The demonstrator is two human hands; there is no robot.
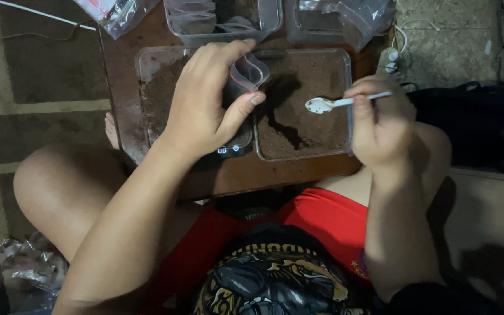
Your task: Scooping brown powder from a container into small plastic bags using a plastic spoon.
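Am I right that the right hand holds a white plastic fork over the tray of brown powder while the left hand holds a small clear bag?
Not quite. The head view shows the right hand holding a white plastic spoon, not a fork, over the tray of brown powder. The left hand does hold the small clear bag.

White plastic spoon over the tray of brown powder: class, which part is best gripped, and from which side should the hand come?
Grip the spoon by its slim handle end, coming from the right. The bowl points left over the powder tray and must stay free, while the handle reaches right, where the right hand pinches it between its fingers. The left hand holds a small clear bag.
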